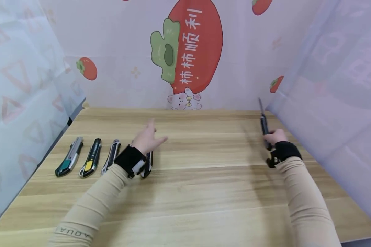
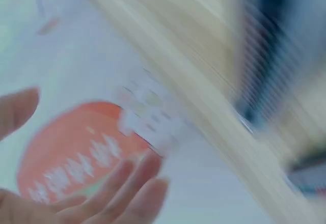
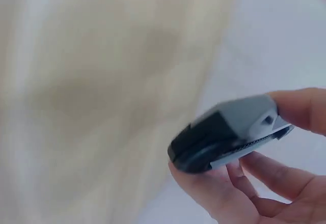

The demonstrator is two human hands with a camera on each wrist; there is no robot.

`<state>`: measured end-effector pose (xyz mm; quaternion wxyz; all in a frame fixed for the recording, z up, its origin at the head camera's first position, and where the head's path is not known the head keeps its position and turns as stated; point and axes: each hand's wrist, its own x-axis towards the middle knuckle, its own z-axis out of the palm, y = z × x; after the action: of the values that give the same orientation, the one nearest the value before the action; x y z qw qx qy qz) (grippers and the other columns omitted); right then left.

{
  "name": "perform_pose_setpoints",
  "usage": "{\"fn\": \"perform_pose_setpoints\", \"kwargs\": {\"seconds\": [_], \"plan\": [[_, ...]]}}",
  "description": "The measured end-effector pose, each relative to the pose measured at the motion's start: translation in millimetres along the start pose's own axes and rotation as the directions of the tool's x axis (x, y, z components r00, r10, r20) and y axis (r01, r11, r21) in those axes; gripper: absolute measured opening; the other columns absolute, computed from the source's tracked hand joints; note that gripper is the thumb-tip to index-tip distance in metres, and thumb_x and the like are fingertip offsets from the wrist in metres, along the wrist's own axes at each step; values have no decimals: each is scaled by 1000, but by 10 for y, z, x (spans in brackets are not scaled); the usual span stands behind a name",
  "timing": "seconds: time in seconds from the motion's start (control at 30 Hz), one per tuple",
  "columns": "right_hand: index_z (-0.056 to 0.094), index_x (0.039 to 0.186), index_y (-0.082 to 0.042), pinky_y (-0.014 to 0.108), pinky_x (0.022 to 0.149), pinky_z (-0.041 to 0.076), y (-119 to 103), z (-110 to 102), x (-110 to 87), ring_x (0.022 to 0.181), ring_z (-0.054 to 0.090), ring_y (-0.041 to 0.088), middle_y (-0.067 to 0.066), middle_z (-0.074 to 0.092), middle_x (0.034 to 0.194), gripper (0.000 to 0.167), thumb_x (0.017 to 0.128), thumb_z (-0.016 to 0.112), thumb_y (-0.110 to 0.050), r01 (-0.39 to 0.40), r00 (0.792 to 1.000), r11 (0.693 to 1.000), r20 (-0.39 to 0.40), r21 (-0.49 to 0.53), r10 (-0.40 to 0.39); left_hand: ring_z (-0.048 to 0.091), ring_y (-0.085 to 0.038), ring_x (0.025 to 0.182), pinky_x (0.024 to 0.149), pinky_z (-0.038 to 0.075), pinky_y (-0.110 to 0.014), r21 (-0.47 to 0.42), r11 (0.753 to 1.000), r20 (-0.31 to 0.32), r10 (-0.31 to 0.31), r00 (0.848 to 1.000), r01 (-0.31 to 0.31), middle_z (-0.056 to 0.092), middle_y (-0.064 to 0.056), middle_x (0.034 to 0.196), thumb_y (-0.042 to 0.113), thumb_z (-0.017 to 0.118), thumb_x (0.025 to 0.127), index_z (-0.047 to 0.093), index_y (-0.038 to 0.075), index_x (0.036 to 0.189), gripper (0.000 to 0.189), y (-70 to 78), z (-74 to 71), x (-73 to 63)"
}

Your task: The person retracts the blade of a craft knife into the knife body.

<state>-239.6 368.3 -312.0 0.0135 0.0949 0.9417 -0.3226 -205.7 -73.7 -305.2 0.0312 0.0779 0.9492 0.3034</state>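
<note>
My right hand (image 1: 276,136) grips a dark utility knife (image 1: 264,126) above the right side of the table, its thin tip pointing away toward the back wall. In the right wrist view the knife's grey and black end (image 3: 224,132) sits between the fingers. My left hand (image 1: 146,139) holds nothing, its fingers extended and the thumb spread. Under that hand and wrist lies a black utility knife (image 1: 147,163), partly hidden. To its left are a silver-edged knife (image 1: 112,154), a black knife with a yellow slider (image 1: 91,159) and a grey knife with a green slider (image 1: 69,157).
The wooden table (image 1: 198,192) ends at a back wall sheet (image 1: 117,85) printed with persimmons and a bear. Hanging sheets flank both sides, the right one (image 1: 334,113) close beside my right hand.
</note>
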Motion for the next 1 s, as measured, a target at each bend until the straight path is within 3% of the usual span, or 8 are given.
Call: {"fn": "perform_pose_setpoints", "kwargs": {"seconds": [0.1, 0.17, 0.27, 0.4, 0.53, 0.67, 0.77, 1.0], "plan": [[41, 116, 13, 24, 61, 50, -273, 286, 30, 61, 51, 3, 13, 55, 88, 44, 80, 50, -12, 35, 994, 969, 94, 246, -60, 42, -33, 114, 91, 38, -46, -141, 984, -57, 98, 994, -105, 34, -16, 134, 40, 59, 77, -1, 12, 138, 90, 164, 194, -4], [36, 121, 11, 25, 66, 50, -473, 496, -47, 67, 51, 2, 15, 49, 100, 47, 82, 50, -11, 53, 984, 925, 139, 375, -112, 40, -32, 116, 91, 39, -46, -217, 965, -72, 137, 988, -150, 31, -14, 135, 37, 62, 75, 0, 16, 138, 91, 280, 332, -26], [36, 122, 7, 27, 66, 51, -754, 767, -231, 72, 50, 4, 10, 44, 99, 47, 81, 53, -9, 93, 967, 851, 158, 516, -202, 41, -31, 116, 90, 40, -44, -296, 934, -64, 192, 979, -203, 30, -13, 136, 36, 64, 74, 3, 18, 138, 91, 424, 506, -72], [37, 120, 2, 30, 67, 51, -1133, 989, -529, 75, 53, 8, 10, 43, 100, 47, 79, 58, -10, 184, 937, 777, 132, 602, -324, 44, -34, 112, 88, 41, -44, -416, 877, -57, 240, 969, -241, 32, -15, 135, 30, 66, 73, 6, 15, 138, 89, 550, 615, -124], [38, 113, 0, 31, 64, 51, -1411, 1097, -742, 78, 53, 13, 10, 43, 97, 44, 77, 61, -11, 303, 896, 727, 76, 617, -437, 50, -33, 106, 85, 45, -42, -524, 816, -66, 249, 966, -246, 36, -16, 131, 21, 67, 74, 12, 16, 137, 83, 618, 604, -156], [38, 107, 0, 31, 70, 47, -1533, 1184, -845, 84, 50, 22, 12, 43, 97, 43, 74, 64, -11, 429, 863, 720, -11, 546, -506, 57, -33, 94, 76, 50, -33, -598, 745, -76, 314, 946, -296, 44, -20, 123, 8, 60, 78, 29, 5, 130, 61, 669, 554, -205], [37, 105, 1, 34, 77, 42, -1567, 1231, -875, 86, 49, 24, 12, 44, 96, 45, 73, 66, -11, 478, 852, 725, -63, 496, -519, 60, -32, 85, 70, 52, -29, -634, 700, -83, 360, 929, -328, 50, -22, 115, -1, 55, 79, 40, -3, 120, 44, 660, 563, -180], [36, 101, 0, 29, 77, 39, -1555, 1280, -896, 84, 47, 22, 12, 45, 91, 48, 69, 70, -13, 498, 852, 757, -76, 422, -518, 62, -26, 83, 68, 52, -24, -636, 701, -77, 357, 931, -322, 61, -21, 98, -8, 55, 75, 47, -3, 111, 37, 560, 671, -92]]}}
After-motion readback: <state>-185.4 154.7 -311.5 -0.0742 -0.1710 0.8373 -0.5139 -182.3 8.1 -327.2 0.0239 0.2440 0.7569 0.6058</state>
